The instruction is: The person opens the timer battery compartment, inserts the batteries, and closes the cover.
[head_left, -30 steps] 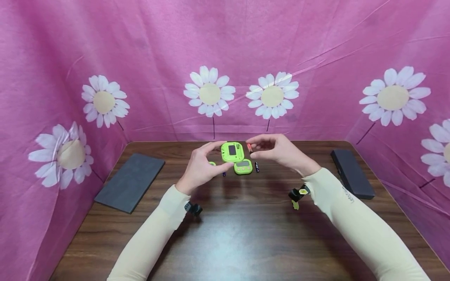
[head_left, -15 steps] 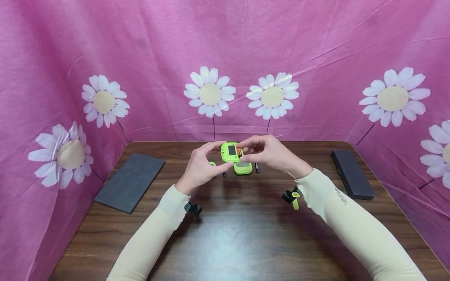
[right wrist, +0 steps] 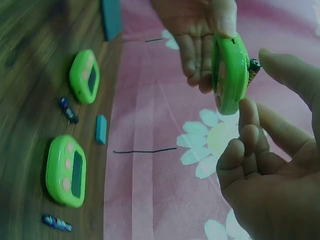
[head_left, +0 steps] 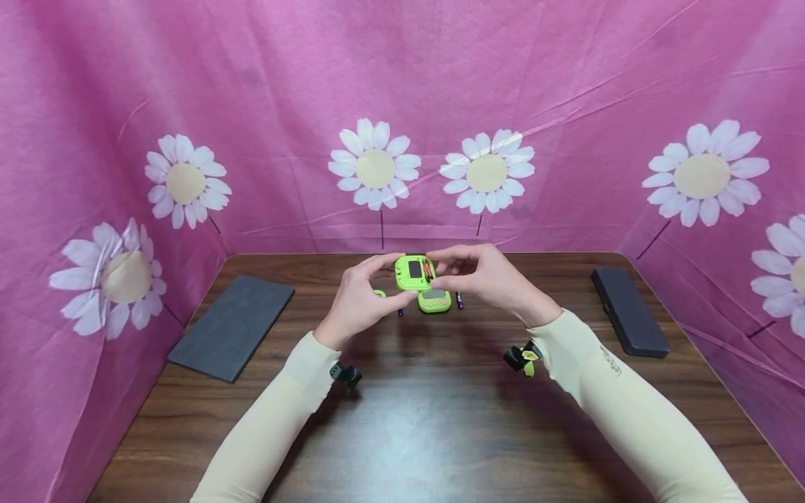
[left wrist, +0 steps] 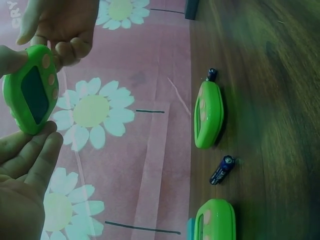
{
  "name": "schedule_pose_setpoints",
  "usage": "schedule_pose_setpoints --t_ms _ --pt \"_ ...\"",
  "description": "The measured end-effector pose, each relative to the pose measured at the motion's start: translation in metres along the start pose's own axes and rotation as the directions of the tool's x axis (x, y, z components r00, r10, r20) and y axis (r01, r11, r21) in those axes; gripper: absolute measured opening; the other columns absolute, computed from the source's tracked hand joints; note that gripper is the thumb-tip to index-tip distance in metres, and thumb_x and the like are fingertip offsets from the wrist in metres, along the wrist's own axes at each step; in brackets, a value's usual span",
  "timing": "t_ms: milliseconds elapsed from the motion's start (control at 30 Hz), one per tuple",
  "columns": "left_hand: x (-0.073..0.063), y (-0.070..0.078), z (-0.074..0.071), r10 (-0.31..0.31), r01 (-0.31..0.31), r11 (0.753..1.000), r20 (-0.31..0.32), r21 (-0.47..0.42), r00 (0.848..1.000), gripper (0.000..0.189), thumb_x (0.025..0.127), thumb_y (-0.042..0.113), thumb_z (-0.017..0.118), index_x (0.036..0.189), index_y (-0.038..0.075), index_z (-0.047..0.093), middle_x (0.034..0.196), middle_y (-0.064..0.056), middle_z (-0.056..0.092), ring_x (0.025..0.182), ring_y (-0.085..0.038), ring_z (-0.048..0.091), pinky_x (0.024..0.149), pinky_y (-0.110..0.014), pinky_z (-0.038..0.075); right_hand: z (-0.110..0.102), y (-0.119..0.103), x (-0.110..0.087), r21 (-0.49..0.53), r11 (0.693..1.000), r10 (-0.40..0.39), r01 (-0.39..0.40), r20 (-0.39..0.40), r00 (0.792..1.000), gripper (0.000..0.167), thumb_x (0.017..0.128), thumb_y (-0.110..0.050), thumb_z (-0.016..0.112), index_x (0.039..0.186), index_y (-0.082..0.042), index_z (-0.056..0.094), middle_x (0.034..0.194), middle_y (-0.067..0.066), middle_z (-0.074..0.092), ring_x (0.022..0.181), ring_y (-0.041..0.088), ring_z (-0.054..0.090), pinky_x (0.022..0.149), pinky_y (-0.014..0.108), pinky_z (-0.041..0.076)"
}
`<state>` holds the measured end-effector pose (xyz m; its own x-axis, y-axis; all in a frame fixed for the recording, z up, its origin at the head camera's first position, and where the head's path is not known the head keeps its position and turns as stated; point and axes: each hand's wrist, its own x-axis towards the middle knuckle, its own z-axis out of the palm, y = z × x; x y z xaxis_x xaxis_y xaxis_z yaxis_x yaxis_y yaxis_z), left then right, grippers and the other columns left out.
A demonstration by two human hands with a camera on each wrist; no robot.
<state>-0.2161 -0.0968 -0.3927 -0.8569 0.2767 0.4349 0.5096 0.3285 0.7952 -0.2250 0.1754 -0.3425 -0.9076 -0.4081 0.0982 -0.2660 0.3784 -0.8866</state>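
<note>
A pink daisy-print cloth (head_left: 421,70) hung behind a dark wooden table (head_left: 402,419). At the frame's centre, the left hand (head_left: 355,300) pinched a raised green device (head_left: 405,281) between thumb and fingers; the right hand's (head_left: 481,276) thumb and fingers, spread around the red battery (head_left: 428,271) at its right side, showed no certain grip.

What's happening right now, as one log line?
left hand: holds green gadget | right hand: at red battery | battery: tilted, one end sticking out
</note>
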Motion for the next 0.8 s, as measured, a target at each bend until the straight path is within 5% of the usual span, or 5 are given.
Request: schedule_pose_setpoints --t_ms 233,500,800 --pt "0.001 0.003 -0.001 -0.025 0.025 0.998 -0.001 -0.061 1.000 0.062 0.085 0.023 0.099 0.143 0.017 0.076 0.125 -0.003 0.082 0.118 -0.019 0.074 0.106 -0.043 0.064 0.010 0.007 -0.002 0.153 0.986 0.073 -0.070 -0.014 0.997 0.052 0.100 -0.019 0.085 0.149 -0.008 0.072 0.109 -0.003 0.078 0.099 0.010 0.071 0.082 0.022 0.059" --pt "0.000 0.003 -0.001 -0.003 0.003 0.996 0.006 -0.086 1.000 0.061 0.086 0.020 0.098 0.143 0.016 0.076 0.127 -0.002 0.081 0.118 -0.018 0.074 0.108 -0.043 0.064 0.018 0.005 -0.001 0.211 0.973 0.101 -0.091 -0.034 0.994 0.050 0.099 -0.016 0.084 0.146 -0.003 0.072 0.104 -0.006 0.079 0.093 0.008 0.071 0.080 0.020 0.059" --pt "0.000 0.001 -0.004 0.012 -0.013 0.995 -0.008 -0.097 1.000 0.063 0.084 0.021 0.100 0.143 0.015 0.076 0.130 -0.005 0.081 0.122 -0.022 0.075 0.111 -0.056 0.062 0.023 -0.004 0.002 0.217 0.963 0.167 -0.157 -0.028 0.986 0.052 0.098 -0.019 0.084 0.147 -0.006 0.072 0.109 -0.002 0.078 0.100 0.013 0.070 0.084 0.022 0.059"
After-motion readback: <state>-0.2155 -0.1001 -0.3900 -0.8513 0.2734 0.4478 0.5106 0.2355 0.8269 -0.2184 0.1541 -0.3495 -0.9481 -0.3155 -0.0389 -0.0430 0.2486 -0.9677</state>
